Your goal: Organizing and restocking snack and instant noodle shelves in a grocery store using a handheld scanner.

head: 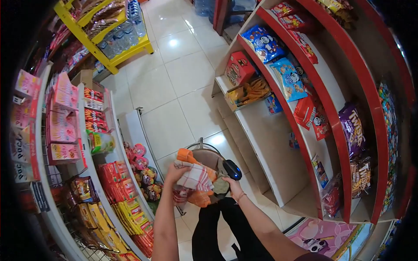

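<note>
My left hand grips a white checked cloth with red stripes. An orange cloth is bunched up with it, showing above and below the checked one. My right hand pinches the edge of a grey-green cloth on the right side of the bundle. Just beyond the right fingers is a black rounded device with a blue light; whether the hand touches it cannot be told. Under the cloths a round brown stool seat shows in part, with a dark curved rim around it.
Left, a rack shelf holds snack boxes and packets. Right, a wooden shelf with red edges carries biscuit bags and an opened carton. A yellow rack with water bottles stands farther off on the tiled floor.
</note>
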Action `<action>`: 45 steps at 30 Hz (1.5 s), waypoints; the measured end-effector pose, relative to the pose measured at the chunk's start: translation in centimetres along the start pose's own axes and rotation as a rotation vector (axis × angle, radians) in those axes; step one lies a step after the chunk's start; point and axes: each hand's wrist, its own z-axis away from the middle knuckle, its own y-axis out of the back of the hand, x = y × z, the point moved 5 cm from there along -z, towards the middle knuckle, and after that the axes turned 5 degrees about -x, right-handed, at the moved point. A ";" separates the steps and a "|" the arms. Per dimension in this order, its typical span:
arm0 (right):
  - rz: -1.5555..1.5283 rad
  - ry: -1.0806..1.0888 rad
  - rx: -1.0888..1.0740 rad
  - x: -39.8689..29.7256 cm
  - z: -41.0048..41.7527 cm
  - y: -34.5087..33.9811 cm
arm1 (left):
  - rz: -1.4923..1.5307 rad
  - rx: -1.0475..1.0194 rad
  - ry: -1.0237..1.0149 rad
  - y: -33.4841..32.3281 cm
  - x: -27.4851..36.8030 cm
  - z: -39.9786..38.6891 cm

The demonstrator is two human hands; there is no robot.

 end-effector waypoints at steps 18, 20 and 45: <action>0.039 0.129 0.102 -0.5 -6.4 2.5 | -0.051 -0.086 -0.055 -0.3 -2.4 -8.1; 0.021 0.119 0.101 0.0 -6.5 2.4 | -0.219 0.073 -0.126 -0.4 -1.9 -7.4; -0.353 0.425 0.585 -6.4 9.4 19.4 | 0.452 0.033 -0.134 -31.7 8.9 -16.7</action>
